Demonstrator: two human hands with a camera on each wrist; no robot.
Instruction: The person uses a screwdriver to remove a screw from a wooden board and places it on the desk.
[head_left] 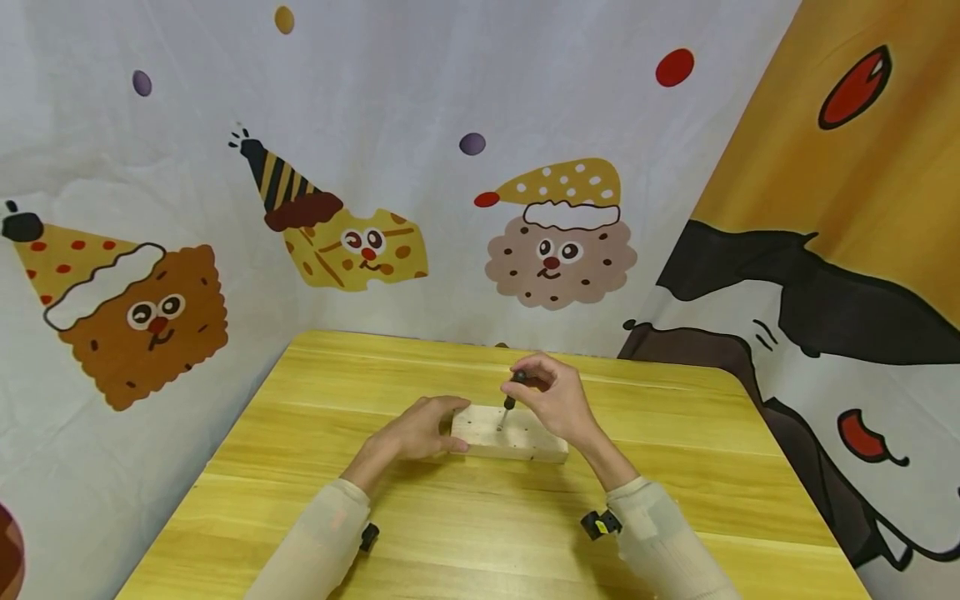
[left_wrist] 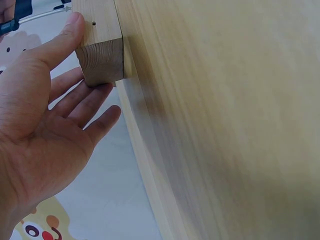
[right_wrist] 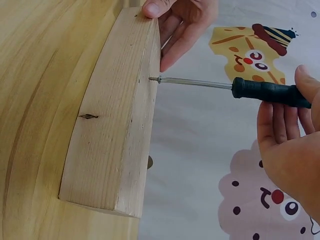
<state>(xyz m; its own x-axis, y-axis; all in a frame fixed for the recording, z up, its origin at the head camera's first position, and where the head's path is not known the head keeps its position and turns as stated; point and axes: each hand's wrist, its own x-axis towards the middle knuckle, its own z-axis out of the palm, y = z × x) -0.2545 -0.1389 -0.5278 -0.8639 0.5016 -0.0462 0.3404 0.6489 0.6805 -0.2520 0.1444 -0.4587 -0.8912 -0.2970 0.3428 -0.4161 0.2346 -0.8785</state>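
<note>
Pale rectangular wooden block [head_left: 515, 438], flat on yellow wood-grain table [head_left: 487, 533], long axis roughly left to right. Left hand [head_left: 420, 429], the nearer, grips its left end; block extends rightward from there. Small metal screw [right_wrist: 154, 79], standing proud of top face. Steel-shafted, dark-handled screwdriver [right_wrist: 252, 89], tip on screw, pinched by right hand [head_left: 558, 402] above block.

There are two hands [head_left: 420, 429] [head_left: 558, 400], one screwdriver [right_wrist: 255, 90], one screw [right_wrist: 154, 79], one wooden block [right_wrist: 110, 130].

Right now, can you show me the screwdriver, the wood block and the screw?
Screwdriver [right_wrist: 255, 90]: right wrist view, on its dark handle.
Wood block [right_wrist: 107, 120]: right wrist view, on its knotted side.
Screw [right_wrist: 154, 79]: right wrist view, on exposed threads.
</note>
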